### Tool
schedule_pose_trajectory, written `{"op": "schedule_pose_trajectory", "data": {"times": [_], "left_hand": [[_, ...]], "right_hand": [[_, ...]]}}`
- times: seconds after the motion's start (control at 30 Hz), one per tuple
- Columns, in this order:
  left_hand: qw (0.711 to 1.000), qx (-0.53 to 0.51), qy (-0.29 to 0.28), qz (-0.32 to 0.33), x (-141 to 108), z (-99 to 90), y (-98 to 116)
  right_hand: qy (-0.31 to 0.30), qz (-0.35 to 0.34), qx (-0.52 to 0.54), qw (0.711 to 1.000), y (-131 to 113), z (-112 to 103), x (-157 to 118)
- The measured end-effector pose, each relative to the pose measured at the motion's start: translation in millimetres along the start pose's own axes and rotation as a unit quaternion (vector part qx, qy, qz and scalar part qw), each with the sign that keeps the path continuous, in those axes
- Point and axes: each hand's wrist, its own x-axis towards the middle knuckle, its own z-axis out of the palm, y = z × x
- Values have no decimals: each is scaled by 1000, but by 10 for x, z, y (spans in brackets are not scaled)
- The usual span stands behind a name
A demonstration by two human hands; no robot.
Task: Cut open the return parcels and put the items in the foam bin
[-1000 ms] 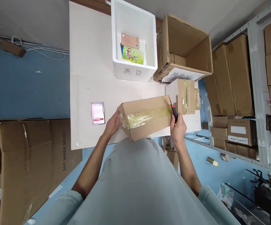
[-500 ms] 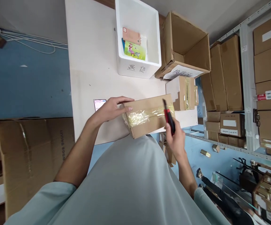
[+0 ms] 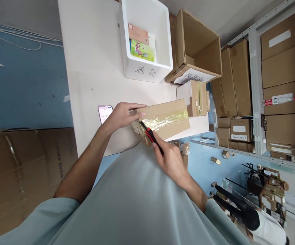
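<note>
Fingers of the left hand hold the end of a brown cardboard box at the white table's near edge, probably steadying it against the red-and-black cutter gripped in the right hand, blade near yellowish tape.

Cutter moved across the taped box.
The right hand has carried the cutter from the box's right end to its left, beside the left hand, which has shifted onto the top corner (a background person has also come into view).
</note>
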Motion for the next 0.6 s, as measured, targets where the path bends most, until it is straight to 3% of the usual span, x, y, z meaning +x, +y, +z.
{"op": "schedule_pose_trajectory", "data": {"times": [0.3,0.6], "left_hand": [[1000,-1,13,0,-40,23,-12],[1000,-1,26,-4,-70,64,-30]], "right_hand": [[3,-8,-68,998,-63,24,-30],[-50,3,-136,989,-127,76,-19]]}}
